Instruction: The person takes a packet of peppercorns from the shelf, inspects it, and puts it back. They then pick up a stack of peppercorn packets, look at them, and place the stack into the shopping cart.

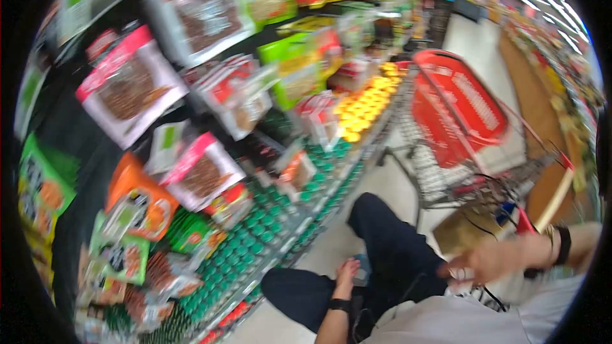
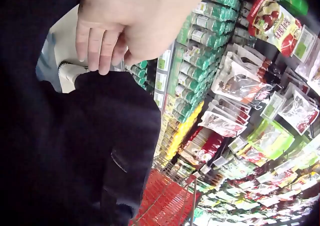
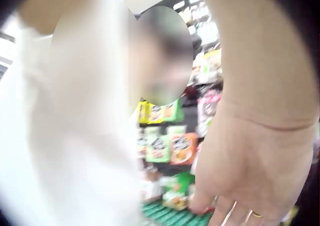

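Note:
In the head view the left hand (image 1: 347, 274) hangs by the dark trousers, a black band on its wrist. The left wrist view shows that hand (image 2: 117, 28) with loosely bent fingers over the dark cloth (image 2: 100, 136) and nothing in its grip; contact with the cloth cannot be told. Blurred in the head view, the right hand (image 1: 491, 261) is in front of the white shirt (image 1: 440, 318), its fingers loosely bent. From the right wrist, this hand (image 3: 250, 171) shows a ring and no held item; its fingertips are cut off by the frame.
Shelves of hanging snack packets (image 1: 137, 89) line the left, above rows of green-lidded jars (image 1: 245, 248) and yellow-lidded ones (image 1: 370, 105). A cart with a red panel (image 1: 456, 108) stands in the aisle ahead, near a cardboard box (image 1: 465, 229). More shelving runs along the right.

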A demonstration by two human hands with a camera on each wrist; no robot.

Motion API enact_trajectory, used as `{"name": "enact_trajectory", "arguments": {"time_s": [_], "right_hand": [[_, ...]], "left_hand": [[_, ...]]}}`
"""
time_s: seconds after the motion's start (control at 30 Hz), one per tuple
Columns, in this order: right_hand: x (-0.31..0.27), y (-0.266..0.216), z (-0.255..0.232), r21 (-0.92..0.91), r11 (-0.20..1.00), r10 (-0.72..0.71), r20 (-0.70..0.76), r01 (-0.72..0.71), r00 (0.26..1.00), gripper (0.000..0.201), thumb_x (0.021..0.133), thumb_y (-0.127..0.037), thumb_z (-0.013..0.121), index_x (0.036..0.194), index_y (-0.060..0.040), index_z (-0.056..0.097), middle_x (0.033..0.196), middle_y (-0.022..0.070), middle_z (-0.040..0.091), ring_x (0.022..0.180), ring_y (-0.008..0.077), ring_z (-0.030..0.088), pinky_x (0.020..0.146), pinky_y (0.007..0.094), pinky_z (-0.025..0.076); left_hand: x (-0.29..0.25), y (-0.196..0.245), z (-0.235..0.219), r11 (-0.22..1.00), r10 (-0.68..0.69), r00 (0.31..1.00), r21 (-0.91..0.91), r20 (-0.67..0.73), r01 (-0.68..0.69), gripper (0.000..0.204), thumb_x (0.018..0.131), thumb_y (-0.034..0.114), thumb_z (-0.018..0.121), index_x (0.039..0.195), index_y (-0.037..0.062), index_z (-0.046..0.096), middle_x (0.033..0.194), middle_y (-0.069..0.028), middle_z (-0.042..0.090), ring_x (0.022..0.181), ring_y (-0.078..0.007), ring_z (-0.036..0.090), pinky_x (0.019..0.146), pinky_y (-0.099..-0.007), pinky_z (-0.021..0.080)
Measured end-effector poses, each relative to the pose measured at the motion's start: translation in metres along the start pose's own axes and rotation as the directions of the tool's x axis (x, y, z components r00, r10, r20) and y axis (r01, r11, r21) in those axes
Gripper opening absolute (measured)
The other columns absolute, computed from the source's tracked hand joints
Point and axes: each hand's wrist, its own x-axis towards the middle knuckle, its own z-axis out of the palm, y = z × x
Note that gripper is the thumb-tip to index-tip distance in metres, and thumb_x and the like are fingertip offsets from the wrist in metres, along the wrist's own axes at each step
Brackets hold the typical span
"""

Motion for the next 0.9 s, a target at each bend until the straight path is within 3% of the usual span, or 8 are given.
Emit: {"name": "enact_trajectory", "arguments": {"time_s": [0.07,0.1,0.13,0.4,0.57,0.8,0.83,0.9], "right_hand": [[-0.008,0.017,-0.054,-0.137,0.974,0.134,-0.296,-0.18,0.946,0.031,0.083,-0.03,0.056,0.102,-0.0063,0.06,0.086,0.016,0.06,0.084,0.0322,0.06,0.073,0.0412,0.05],[-0.015,-0.029,-0.11,0.144,0.81,0.585,-0.265,-0.568,0.767,0.025,0.083,-0.024,0.056,0.099,-0.0042,0.059,0.085,0.0156,0.062,0.084,0.0305,0.061,0.073,0.0401,0.05],[-0.025,0.018,-0.125,-0.106,0.97,0.107,-0.617,-0.218,0.779,0.025,0.085,-0.02,0.055,0.102,-0.0033,0.059,0.089,0.0166,0.063,0.084,0.0297,0.061,0.074,0.0394,0.05],[-0.06,0.078,-0.311,-0.44,0.498,0.155,-0.802,-0.747,0.576,0.027,0.089,-0.022,0.053,0.104,-0.0018,0.06,0.091,0.0128,0.065,0.086,0.0237,0.062,0.077,0.036,0.05],[0.003,0.01,-0.375,-0.317,0.707,0.047,-0.871,-0.632,0.489,0.027,0.08,-0.019,0.051,0.083,0.0053,0.063,0.077,0.0167,0.061,0.071,0.024,0.057,0.067,0.0378,0.046],[0.044,-0.002,-0.158,-0.139,0.934,-0.351,-0.534,0.33,0.769,0.029,0.088,-0.026,0.049,0.097,-0.0016,0.062,0.083,0.0111,0.064,0.079,0.022,0.062,0.072,0.0366,0.049],[0.031,-0.031,-0.118,0.387,0.921,0.118,-0.176,-0.042,0.977,0.038,0.093,-0.031,0.042,0.108,0.0004,0.058,0.096,0.0155,0.062,0.092,0.0224,0.06,0.082,0.0372,0.046],[0.012,0.003,-0.012,0.631,0.742,0.226,0.084,-0.227,0.971,0.047,0.095,-0.041,0.041,0.119,-0.0014,0.052,0.113,0.0172,0.058,0.106,0.025,0.054,0.094,0.0332,0.04]], "left_hand": [[0.012,-0.006,-0.009,0.994,-0.061,0.998,0.094,0.019,0.059,0.023,0.084,0.024,0.059,0.101,0.0074,0.058,0.093,-0.0094,0.065,0.081,-0.0195,0.063,0.07,-0.0315,0.049],[0.014,-0.006,-0.013,0.994,-0.086,0.996,0.072,0.037,0.084,0.023,0.085,0.023,0.058,0.102,0.0076,0.058,0.092,-0.0094,0.065,0.081,-0.0201,0.063,0.07,-0.0321,0.049],[0.017,-0.007,-0.017,0.994,-0.101,0.994,0.041,0.036,0.1,0.023,0.085,0.023,0.057,0.103,0.0078,0.057,0.09,-0.0095,0.065,0.081,-0.0206,0.062,0.07,-0.0328,0.049],[0.0,0.011,-0.008,0.994,-0.108,0.994,0.027,0.01,0.108,0.027,0.087,0.024,0.054,0.107,0.0061,0.054,0.099,-0.0113,0.062,0.092,-0.0242,0.059,0.074,-0.0353,0.048],[0.0,0.012,-0.003,0.993,-0.118,0.992,0.013,-0.045,0.119,0.027,0.087,0.025,0.054,0.107,0.0054,0.054,0.099,-0.011,0.062,0.09,-0.0239,0.06,0.073,-0.0357,0.048],[0.003,0.013,-0.005,0.988,-0.151,0.988,0.034,-0.017,0.151,0.031,0.089,0.025,0.051,0.109,0.0006,0.052,0.104,-0.0132,0.058,0.097,-0.0269,0.056,0.081,-0.0382,0.046],[0.004,0.013,-0.007,0.986,-0.166,0.986,0.022,-0.009,0.166,0.029,0.089,0.024,0.051,0.105,0.0009,0.054,0.1,-0.0129,0.059,0.093,-0.0259,0.057,0.079,-0.0376,0.047],[0.005,0.011,-0.012,0.983,-0.185,0.983,0.013,0.001,0.185,0.027,0.089,0.024,0.05,0.101,0.0011,0.056,0.096,-0.0127,0.06,0.089,-0.025,0.057,0.077,-0.037,0.047]]}}
